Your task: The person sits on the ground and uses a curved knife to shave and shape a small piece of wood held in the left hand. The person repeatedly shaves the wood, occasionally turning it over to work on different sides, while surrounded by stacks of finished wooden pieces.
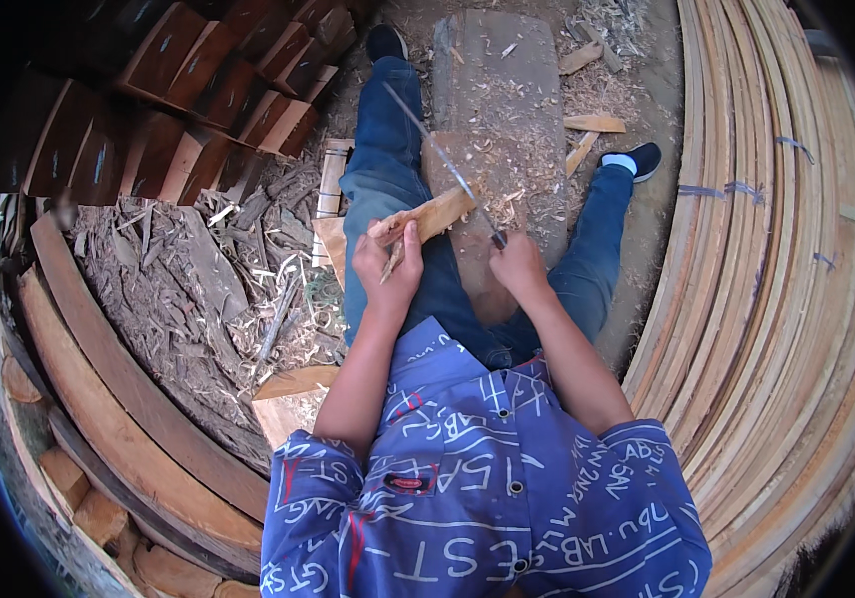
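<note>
In my left hand [389,267] is a short, pale piece of wood [435,215], gripped at its near end over my left thigh. The fingers wrap round it, with the thumb up along its side. A long knife [447,165] has its dark handle in my closed right hand [519,265]. Its narrow metal blade slants away to the far left and crosses the far end of the wood piece. Whether the edge bites into the wood or only rests there, I cannot tell. Beneath them lies a broad wooden plank [507,110] between my legs, strewn with shavings.
Long wooden strips [746,299] with purple ties are stacked along the right. Dark cut blocks [178,110] are piled at the far left. Bark and chips [218,279] cover the ground on the left, bordered by curved slabs [138,399]. Wood scraps [595,124] lie beyond the plank.
</note>
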Motion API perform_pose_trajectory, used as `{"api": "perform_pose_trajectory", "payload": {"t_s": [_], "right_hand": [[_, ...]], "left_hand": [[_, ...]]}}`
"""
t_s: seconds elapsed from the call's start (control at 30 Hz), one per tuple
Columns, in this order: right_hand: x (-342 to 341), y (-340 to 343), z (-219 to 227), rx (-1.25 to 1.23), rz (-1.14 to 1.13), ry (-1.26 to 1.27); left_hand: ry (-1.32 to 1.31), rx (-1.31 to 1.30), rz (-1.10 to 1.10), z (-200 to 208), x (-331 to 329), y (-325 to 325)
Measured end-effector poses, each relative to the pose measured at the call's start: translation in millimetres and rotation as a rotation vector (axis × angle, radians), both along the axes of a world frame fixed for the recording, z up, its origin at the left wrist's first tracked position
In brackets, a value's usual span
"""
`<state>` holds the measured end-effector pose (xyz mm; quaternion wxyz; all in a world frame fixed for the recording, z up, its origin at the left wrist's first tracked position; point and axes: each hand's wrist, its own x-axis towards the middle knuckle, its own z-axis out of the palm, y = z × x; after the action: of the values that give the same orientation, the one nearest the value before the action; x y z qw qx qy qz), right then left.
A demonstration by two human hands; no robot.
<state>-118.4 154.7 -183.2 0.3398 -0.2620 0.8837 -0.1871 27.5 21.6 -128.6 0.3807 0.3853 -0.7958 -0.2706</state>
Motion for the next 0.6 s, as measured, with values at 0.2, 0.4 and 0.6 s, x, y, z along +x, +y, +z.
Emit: {"api": "perform_pose_trajectory", "payload": {"t_s": [0.2,0.4,0.6], "right_hand": [[8,-17,60,-0.197,-0.024,-0.136],[14,-9,23,-0.154,-0.004,-0.056],[11,-11,44,-0.152,0.02,-0.124]], "left_hand": [[-0.037,0.045,-0.086,7,-4,10],[0.01,0.169,-0.043,9,-8,11],[0.038,0.142,-0.02,5,-13,10]]}}
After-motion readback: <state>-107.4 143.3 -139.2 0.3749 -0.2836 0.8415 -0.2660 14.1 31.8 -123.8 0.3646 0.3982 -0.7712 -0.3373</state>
